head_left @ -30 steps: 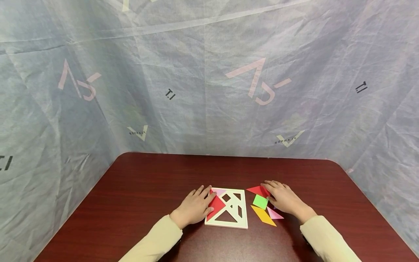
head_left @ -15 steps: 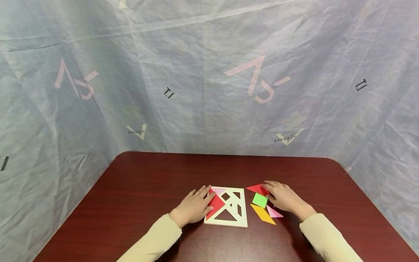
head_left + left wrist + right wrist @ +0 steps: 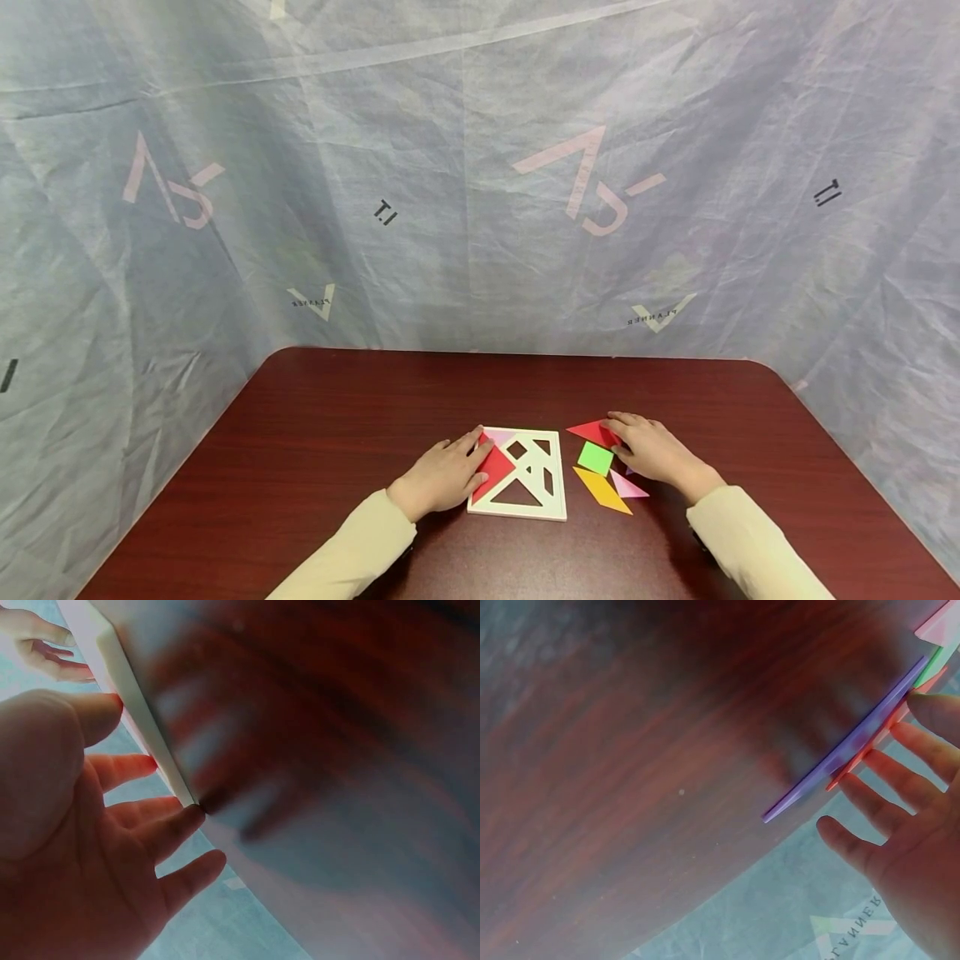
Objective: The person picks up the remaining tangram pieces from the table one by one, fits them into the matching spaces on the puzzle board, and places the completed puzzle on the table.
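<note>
My left hand rests along the left edge of a white tangram board, fingers spread and fairly straight over a large red triangle set in it. A pink piece fills the board's upper left corner. On the right, my right hand touches a loose red triangle with relaxed, extended fingertips. Seen from the right wrist, a purple piece lies at that triangle's edge, mostly hidden by the hand in the head view. A green square is left of the right thumb.
A yellow parallelogram and a pink triangle lie below the green square. Several cut-out shapes in the board are unfilled. Dark red wooden tabletop surrounds everything, with a grey printed sheet hanging behind it.
The loose red triangle has shifted slightly to the right under my right fingertips. My left hand stays in place on the board.
</note>
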`<action>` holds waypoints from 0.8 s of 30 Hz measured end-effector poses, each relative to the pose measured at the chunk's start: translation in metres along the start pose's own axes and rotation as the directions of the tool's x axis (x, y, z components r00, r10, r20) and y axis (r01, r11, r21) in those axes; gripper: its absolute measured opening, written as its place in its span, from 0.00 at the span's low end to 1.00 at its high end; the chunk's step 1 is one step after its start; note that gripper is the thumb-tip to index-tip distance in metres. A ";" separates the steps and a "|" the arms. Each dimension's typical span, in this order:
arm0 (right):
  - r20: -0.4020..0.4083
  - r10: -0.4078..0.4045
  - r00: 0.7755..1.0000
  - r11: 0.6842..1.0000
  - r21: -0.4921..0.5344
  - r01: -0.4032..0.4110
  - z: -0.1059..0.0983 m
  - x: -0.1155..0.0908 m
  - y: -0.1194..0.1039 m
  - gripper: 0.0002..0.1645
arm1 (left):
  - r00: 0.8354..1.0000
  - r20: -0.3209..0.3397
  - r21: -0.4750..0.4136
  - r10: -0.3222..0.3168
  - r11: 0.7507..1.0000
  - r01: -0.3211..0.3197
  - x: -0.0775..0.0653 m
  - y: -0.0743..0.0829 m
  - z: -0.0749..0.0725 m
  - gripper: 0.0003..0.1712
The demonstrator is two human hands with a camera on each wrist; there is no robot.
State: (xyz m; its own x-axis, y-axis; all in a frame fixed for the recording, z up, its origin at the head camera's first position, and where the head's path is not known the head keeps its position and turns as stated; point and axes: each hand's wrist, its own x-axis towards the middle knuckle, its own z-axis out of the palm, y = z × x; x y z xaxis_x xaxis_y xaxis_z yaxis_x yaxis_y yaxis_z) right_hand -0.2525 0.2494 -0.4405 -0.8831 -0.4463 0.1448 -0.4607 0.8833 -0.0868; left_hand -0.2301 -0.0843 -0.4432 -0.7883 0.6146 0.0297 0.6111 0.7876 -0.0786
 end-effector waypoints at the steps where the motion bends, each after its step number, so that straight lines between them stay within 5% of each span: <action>1: -0.001 -0.002 1.000 1.000 -0.002 0.002 0.000 0.000 0.000 0.26 | 1.000 -0.001 -0.002 0.001 1.000 -0.001 0.000 0.000 0.000 0.28; 24: 0.015 -0.026 1.000 1.000 0.012 0.026 0.001 0.004 0.001 0.29 | 0.997 -0.060 0.036 0.056 0.998 -0.054 0.001 0.000 0.002 0.26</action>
State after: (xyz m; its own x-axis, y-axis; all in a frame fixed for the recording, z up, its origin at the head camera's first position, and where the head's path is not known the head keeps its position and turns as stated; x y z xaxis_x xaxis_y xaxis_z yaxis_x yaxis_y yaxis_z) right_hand -0.2569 0.2479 -0.4405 -0.8720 -0.4713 0.1322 -0.4844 0.8696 -0.0953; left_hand -0.2314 -0.0840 -0.4447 -0.7469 0.6595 0.0849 0.6500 0.7510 -0.1160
